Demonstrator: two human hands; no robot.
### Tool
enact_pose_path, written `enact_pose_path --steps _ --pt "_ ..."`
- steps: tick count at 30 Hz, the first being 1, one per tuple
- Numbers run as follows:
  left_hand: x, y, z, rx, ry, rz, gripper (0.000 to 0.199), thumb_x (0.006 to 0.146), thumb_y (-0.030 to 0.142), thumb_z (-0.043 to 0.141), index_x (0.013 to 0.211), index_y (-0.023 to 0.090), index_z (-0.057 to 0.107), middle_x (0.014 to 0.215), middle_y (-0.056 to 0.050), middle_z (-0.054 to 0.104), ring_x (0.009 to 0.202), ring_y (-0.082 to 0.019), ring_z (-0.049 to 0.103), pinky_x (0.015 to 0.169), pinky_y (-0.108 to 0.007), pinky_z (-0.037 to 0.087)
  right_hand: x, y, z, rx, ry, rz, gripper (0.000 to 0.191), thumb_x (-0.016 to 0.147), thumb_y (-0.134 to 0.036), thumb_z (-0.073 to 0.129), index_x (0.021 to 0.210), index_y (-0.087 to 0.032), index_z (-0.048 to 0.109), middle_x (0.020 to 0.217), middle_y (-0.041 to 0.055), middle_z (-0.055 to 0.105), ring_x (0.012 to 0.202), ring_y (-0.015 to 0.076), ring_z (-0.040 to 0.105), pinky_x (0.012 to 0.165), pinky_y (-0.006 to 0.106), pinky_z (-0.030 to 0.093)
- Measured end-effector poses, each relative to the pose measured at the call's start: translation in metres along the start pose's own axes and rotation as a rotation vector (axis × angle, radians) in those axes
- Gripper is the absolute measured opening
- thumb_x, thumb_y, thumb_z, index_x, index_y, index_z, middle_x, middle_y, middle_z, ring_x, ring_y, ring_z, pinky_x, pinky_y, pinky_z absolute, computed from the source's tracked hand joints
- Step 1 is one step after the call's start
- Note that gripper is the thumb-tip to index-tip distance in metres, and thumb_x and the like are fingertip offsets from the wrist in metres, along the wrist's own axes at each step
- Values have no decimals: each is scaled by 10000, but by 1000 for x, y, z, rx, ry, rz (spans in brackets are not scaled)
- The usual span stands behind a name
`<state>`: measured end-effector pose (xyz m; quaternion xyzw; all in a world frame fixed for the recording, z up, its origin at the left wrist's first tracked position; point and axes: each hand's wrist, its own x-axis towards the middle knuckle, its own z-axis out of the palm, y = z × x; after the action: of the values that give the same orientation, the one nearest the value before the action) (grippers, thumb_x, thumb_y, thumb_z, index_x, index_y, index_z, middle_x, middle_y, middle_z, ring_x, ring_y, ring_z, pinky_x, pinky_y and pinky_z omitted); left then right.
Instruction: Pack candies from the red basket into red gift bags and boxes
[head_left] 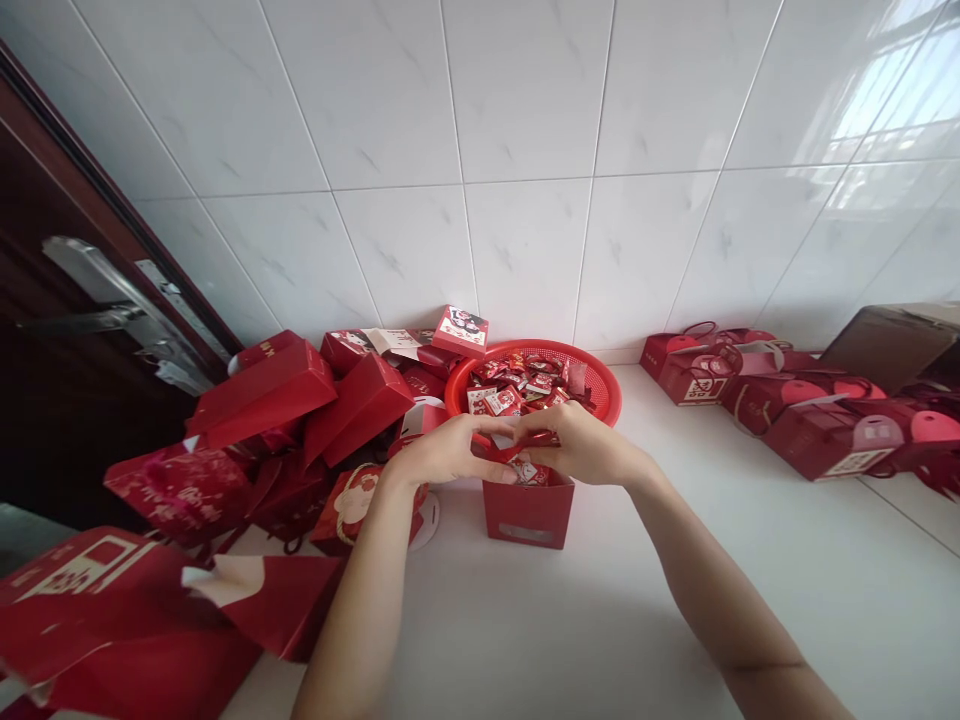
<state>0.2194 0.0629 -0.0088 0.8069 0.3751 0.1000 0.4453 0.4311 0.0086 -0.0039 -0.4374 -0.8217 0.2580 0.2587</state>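
Observation:
A small red gift box stands upright on the white surface in front of me, its top open. Wrapped candies show inside the opening. My left hand reaches over the box's left side, thumb along the front rim and fingers towards the back. From the right, my right hand bends its fingers down over the opening; what its fingertips hold, if anything, is hidden. Just behind the box sits a red plastic basket holding many wrapped candies.
Red gift boxes and bags lie piled at the left, near a dark door with a metal handle. Closed red boxes with handles line the right side, beside a brown cardboard box. A tiled wall rises behind.

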Motion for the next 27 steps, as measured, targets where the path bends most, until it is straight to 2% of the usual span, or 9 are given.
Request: enact_pose_path --steps 4,8,13,17,19,21,23,27 --pt "0 -2 1 10 31 -15 628 657 475 864 1242 305 716 1265 -5 723 1118 -267 661 933 -313 493 15 0 -19 -79 -241 -41 128 851 -106 643 901 -150 754 760 23 688 669 131 556 615 246 376" --pt "-1 0 3 -12 30 -8 585 665 481 857 1205 294 730 1237 -10 735 1106 -264 665 914 -305 497 33 -9 -34 -214 -469 -13 136 841 -130 650 923 -146 758 704 9 643 639 128 525 591 256 341" --pt "-2 3 2 -60 -41 25 526 693 390 835 1183 234 725 1078 -33 771 990 -258 701 863 -321 509 48 -20 -19 -381 -636 32 102 818 -130 607 774 -161 694 641 -3 575 595 135 474 552 281 302" --pt "-2 0 1 -92 -66 92 552 682 377 842 1199 231 718 1110 -38 765 1057 -265 690 923 -333 505 47 -16 -2 -391 -604 132 195 750 -73 630 603 -181 559 550 -27 489 490 112 406 506 280 267" --pt "-2 -1 0 -101 -84 99 563 691 387 838 1218 233 713 1049 -32 777 1044 -263 697 925 -338 510 43 -13 -2 -331 -565 148 241 719 -34 638 564 -185 532 512 -36 476 465 107 408 507 279 278" --pt "-2 -1 0 -85 -78 87 559 689 390 841 1212 233 720 979 -26 786 1016 -266 707 911 -340 517 41 -11 -5 -219 -563 151 222 729 -46 653 589 -188 556 508 -42 509 471 119 464 523 278 316" --pt "-2 -1 -1 -74 -60 86 547 682 379 846 1198 238 731 994 -25 787 1014 -266 709 906 -335 520 39 -9 -10 -138 -582 134 180 742 -105 688 619 -189 586 535 -39 551 509 134 518 545 279 352" --pt "-1 -2 -1 -95 -88 109 507 708 350 828 1193 235 733 1102 -39 770 1003 -244 713 895 -320 524 40 -7 -10 -192 -548 97 133 689 -159 725 608 -193 625 569 -26 577 523 130 502 518 270 341"
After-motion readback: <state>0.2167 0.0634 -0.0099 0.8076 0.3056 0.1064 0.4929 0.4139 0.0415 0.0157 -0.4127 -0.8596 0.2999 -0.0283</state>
